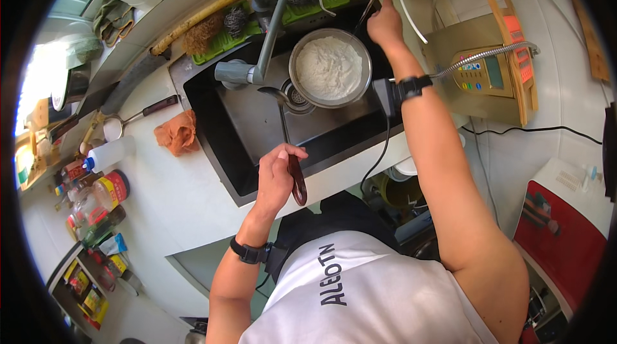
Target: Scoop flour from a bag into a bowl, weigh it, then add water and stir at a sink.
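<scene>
My left hand (277, 177) grips the dark handle of a metal ladle (283, 119), whose bowl hangs over the black sink (250, 127) near the drain. A round metal bowl (367, 66) with white powder (329, 69) in it stands over the right part of the sink. My right hand (387, 23) is beyond the bowl, at the sink's far right corner, by several pipes and hoses. Its fingers are partly hidden, and whether it holds something there cannot be told. A grey faucet (270, 40) reaches over the sink, left of the bowl.
Left of the sink lie an orange cloth (177, 133) and a strainer with a dark handle (160, 106). Bottles (108, 153) and jars crowd the far left. Scouring pads rest on a green tray (226, 45) behind the sink. A grater (518, 50) leans at the right.
</scene>
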Demonstrator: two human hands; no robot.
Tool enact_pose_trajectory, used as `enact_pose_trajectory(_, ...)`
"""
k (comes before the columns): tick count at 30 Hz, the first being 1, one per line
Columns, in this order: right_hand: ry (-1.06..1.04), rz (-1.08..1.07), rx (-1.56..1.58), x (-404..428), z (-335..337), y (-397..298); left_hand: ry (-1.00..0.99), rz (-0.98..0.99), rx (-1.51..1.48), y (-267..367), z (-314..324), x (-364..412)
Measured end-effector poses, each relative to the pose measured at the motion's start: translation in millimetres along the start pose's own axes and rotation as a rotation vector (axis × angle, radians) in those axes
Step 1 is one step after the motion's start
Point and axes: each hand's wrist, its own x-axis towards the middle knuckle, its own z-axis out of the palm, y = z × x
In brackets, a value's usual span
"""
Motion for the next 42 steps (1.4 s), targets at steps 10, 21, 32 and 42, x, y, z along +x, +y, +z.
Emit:
enact_pose_trajectory(10,-1.092,0.177,0.87,-234.5,-76.8,-40.6,-0.088,0.19,-0.054,-6.0,44.9,15.9)
enact_pose_trajectory(21,-0.647,-0.162,0.307,-228.6,-48.4,-0.9,-0.154,0.094,0.036,-49.6,42.6,77.0)
enact_pose_trajectory(32,-0.698,-0.075,-0.056,-209.8,-3.2,-3.6,-0.059,-0.395,-0.246,-94.7,-29.5,158.3)
enact_pose_trajectory(42,-0.719,0.018,-0.007,-214.7,-44.7,16.8,-0.141,-0.387,-0.407,-101.6,-21.7,200.0)
